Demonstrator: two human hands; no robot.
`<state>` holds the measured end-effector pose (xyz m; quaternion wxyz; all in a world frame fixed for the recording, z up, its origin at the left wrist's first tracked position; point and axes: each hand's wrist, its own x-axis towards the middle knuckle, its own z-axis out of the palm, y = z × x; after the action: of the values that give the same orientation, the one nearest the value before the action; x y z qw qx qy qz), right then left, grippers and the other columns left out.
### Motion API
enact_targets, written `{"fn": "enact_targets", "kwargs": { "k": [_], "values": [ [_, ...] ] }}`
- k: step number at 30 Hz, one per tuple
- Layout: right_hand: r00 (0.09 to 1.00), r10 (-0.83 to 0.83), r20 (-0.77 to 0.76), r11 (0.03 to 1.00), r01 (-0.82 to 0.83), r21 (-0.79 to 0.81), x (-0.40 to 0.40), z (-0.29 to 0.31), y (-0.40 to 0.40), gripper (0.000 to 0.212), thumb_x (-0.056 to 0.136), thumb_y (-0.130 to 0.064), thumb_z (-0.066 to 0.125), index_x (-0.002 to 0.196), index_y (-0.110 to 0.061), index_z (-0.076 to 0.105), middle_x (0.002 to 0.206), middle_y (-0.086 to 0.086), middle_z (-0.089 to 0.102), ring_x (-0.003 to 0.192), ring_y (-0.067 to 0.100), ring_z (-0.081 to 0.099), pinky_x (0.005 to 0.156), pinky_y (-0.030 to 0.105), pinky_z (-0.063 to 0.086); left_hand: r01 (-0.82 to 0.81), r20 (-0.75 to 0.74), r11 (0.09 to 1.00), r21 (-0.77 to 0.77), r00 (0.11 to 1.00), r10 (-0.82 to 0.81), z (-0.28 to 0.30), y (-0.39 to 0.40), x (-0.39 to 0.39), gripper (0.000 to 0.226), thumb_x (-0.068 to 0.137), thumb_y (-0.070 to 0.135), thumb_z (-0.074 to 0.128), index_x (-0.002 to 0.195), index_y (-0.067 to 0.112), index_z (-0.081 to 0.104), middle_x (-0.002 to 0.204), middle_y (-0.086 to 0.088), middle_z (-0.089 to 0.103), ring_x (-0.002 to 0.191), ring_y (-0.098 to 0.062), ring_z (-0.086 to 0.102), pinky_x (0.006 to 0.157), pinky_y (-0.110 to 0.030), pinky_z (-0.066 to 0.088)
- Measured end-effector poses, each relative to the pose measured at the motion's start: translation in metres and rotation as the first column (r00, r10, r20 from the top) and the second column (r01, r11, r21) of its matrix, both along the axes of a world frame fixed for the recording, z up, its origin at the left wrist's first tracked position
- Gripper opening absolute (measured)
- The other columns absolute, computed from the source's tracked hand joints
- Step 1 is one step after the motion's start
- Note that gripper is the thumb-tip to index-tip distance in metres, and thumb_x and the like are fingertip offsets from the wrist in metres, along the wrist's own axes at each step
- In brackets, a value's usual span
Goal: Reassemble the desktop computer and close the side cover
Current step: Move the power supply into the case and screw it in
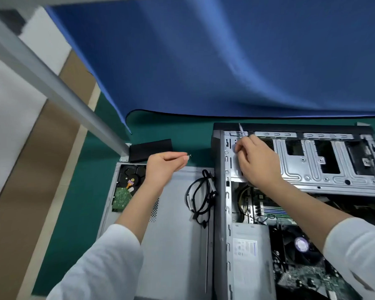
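Observation:
The open desktop case (pixel 221 191) lies on its side at the right, showing its metal drive cage (pixel 325 161), power supply (pixel 250 256) and motherboard with a fan (pixel 301 244). My right hand (pixel 256 159) grips a thin screwdriver (pixel 241 129) at the cage's far left corner. My left hand (pixel 165 164) pinches a small screw (pixel 189 156) above the grey side cover (pixel 171 234), which lies flat left of the case. On the cover rest a hard drive (pixel 126 189) and a coiled black cable (pixel 200 198).
A black rectangular part (pixel 149 149) sits on the green mat (pixel 78 202) behind the side cover. A blue cloth (pixel 225 61) hangs along the back. A grey metal frame bar (pixel 52 83) slants across the left.

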<state>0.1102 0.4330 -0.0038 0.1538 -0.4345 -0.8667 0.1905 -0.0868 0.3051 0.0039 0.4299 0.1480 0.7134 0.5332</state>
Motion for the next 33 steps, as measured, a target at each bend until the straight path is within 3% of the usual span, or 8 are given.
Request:
{"fn": "enact_targets", "kwargs": {
  "k": [3,6,8,12,17,21,27,33],
  "values": [
    [0.993,0.037,-0.113,0.985,-0.055,-0.164,0.010,0.016,-0.010,0.020,0.092,-0.013,0.038,0.091,-0.028,0.053,0.100,-0.008,0.053,0.094,0.014,0.052,0.067,0.029,0.036,0.069,-0.089,0.997,0.023,0.994,-0.066,0.034,-0.022,0.032,0.013,0.075,0.006,0.078,0.081,0.017,0.077,0.081,-0.002,0.075,0.075,-0.011,0.070,0.074,-0.016,0.054],
    [0.978,0.103,-0.180,0.969,-0.140,-0.203,0.029,0.034,-0.037,0.021,0.095,-0.016,0.038,0.095,-0.031,0.053,0.100,-0.010,0.051,0.090,0.011,0.051,0.070,0.032,0.040,0.237,-0.288,0.970,-0.045,0.927,-0.240,0.056,-0.041,0.073,0.019,0.074,0.014,0.080,0.074,0.032,0.075,0.075,0.011,0.074,0.072,-0.002,0.068,0.072,-0.011,0.051],
    [0.970,0.160,-0.183,0.949,-0.202,-0.240,0.045,0.041,-0.056,0.021,0.095,-0.017,0.039,0.095,-0.033,0.053,0.099,-0.012,0.051,0.089,0.009,0.051,0.073,0.031,0.041,0.325,-0.398,0.936,-0.136,0.847,-0.352,0.059,-0.051,0.103,0.020,0.074,0.017,0.080,0.071,0.036,0.074,0.069,0.019,0.070,0.066,0.007,0.063,0.067,-0.006,0.047],
    [0.962,0.220,-0.163,0.914,-0.262,-0.309,0.086,0.042,-0.089,0.019,0.094,-0.022,0.043,0.096,-0.039,0.053,0.101,-0.016,0.054,0.090,0.003,0.053,0.074,0.029,0.043,0.478,-0.575,0.837,-0.266,0.618,-0.535,0.055,-0.068,0.158,0.010,0.077,0.012,0.075,0.084,0.018,0.078,0.078,0.010,0.070,0.066,0.015,0.053,0.066,0.000,0.036],
    [0.943,0.333,0.010,0.878,-0.306,-0.368,0.134,0.030,-0.117,0.026,0.093,-0.032,0.046,0.117,-0.037,0.055,0.116,-0.015,0.054,0.101,0.008,0.057,0.080,0.031,0.049,0.448,-0.682,0.794,-0.411,0.427,-0.594,0.041,-0.090,0.196,0.013,0.083,0.015,0.066,0.089,0.020,0.076,0.090,0.005,0.070,0.085,-0.006,0.059,0.073,-0.010,0.035],
    [0.932,0.359,0.037,0.871,-0.321,-0.373,0.153,0.024,-0.134,0.033,0.093,-0.033,0.047,0.126,-0.036,0.052,0.121,-0.016,0.053,0.105,0.007,0.055,0.078,0.027,0.048,0.407,-0.701,0.813,-0.417,0.425,-0.573,0.036,-0.100,0.207,0.011,0.085,0.015,0.064,0.091,0.018,0.073,0.092,0.006,0.067,0.086,-0.007,0.057,0.077,-0.011,0.036],
    [0.938,0.344,0.043,0.878,-0.305,-0.370,0.153,0.029,-0.151,0.035,0.093,-0.029,0.044,0.125,-0.035,0.054,0.117,-0.010,0.054,0.106,0.013,0.055,0.082,0.037,0.051,0.347,-0.620,0.879,-0.328,0.623,-0.477,0.036,-0.109,0.212,0.012,0.079,0.010,0.072,0.085,0.020,0.071,0.087,0.006,0.068,0.077,-0.002,0.058,0.072,-0.004,0.039],
    [0.944,0.321,0.072,0.890,-0.275,-0.363,0.153,0.032,-0.159,0.033,0.098,-0.028,0.036,0.127,-0.032,0.053,0.118,-0.007,0.053,0.102,0.016,0.057,0.078,0.036,0.051,0.329,-0.620,0.883,-0.335,0.629,-0.469,0.033,-0.110,0.212,0.012,0.082,0.009,0.070,0.086,0.020,0.068,0.085,0.008,0.065,0.076,-0.002,0.057,0.071,-0.007,0.041]
  ]
}}
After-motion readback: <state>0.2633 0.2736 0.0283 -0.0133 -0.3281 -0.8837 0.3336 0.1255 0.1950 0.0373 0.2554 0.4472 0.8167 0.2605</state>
